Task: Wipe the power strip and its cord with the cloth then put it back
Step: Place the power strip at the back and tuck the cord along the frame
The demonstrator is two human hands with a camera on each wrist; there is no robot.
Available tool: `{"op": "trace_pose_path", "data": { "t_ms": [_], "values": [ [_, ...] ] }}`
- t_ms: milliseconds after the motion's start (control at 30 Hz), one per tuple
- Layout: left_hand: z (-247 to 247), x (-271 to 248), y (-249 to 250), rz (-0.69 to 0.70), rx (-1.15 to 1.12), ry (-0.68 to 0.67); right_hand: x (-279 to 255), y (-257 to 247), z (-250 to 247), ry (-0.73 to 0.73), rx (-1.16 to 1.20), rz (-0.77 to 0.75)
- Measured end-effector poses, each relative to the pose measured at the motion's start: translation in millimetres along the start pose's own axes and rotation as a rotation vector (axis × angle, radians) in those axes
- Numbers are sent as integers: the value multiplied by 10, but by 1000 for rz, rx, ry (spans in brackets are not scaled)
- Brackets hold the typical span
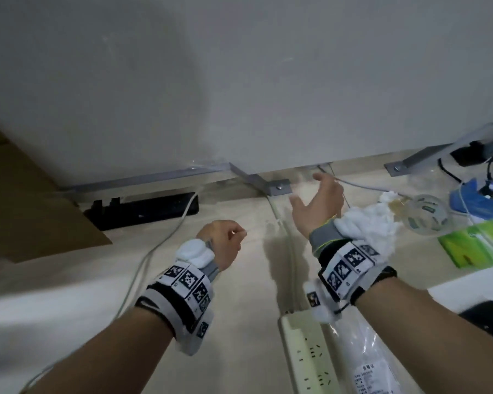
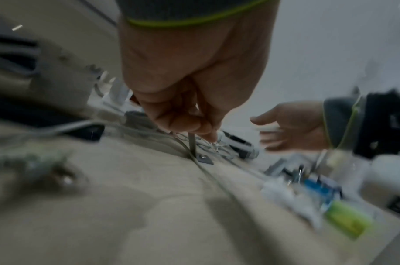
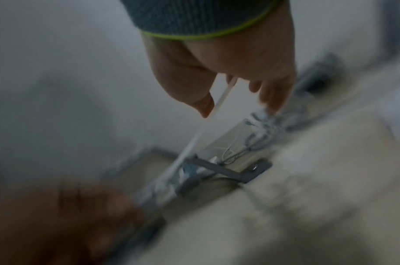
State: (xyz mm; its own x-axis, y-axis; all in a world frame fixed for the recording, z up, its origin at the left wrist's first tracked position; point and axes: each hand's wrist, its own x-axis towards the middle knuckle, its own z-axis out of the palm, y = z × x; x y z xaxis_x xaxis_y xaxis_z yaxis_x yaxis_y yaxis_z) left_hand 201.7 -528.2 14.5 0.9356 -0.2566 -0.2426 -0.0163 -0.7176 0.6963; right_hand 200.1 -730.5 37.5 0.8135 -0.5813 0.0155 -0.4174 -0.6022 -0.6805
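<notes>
Cord point(image 1: 292, 268) looks thin and floppy, trailing from the power strip point(image 1: 310, 359) lying near the desk edge. Left hand point(image 1: 225, 245) is curling loosely, empty I think; right hand point(image 1: 319, 200) is hanging open. Grab the rigid body.

A number that reads as 57 stands on a small tag point(image 1: 313, 298) under the right wristband. The plastic bag point(image 1: 362, 356) on the bench carries a printed label point(image 1: 371, 378), too blurred to read. The square black-and-white code marks on both wristbands hold no letters.
</notes>
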Motion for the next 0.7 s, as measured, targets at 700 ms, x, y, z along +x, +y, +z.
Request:
{"op": "trace_pose_path", "data": {
  "t_ms": [700],
  "values": [
    [465,1131,-316,-463,-969,308,475,539,475,-506,-270,-119]
  ]
}}
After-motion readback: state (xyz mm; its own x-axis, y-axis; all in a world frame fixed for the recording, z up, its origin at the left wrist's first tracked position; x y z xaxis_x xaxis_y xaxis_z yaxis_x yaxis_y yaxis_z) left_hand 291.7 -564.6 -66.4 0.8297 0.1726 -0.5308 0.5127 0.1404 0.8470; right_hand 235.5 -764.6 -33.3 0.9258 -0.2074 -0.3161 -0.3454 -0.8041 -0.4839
